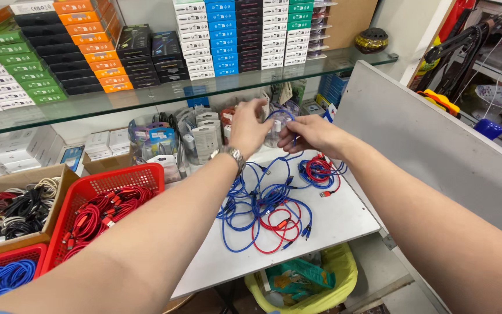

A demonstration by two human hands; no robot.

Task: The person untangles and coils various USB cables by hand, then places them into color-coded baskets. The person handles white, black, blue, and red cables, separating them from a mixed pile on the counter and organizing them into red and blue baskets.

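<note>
We pinch a clear packet (276, 129) between both grips: left hand (248, 129), right hand (312, 134); blue cable (289, 160) hangs straight down to the counter (344, 218).

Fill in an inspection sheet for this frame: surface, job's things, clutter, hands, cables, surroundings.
Surface: white table, partly bare.
Job's things: clear packet with a coiled blue cable, held up in both hands.
Clutter: packaged goods at the table's back edge.
Hands: left hand and right hand both grip the packet; watch on the left wrist.
Cables: loose blue and red cables tangled on the table.
Surroundings: red basket of red cables, cardboard box of dark cables, glass shelf of stacked boxes, yellow bin below.
</note>
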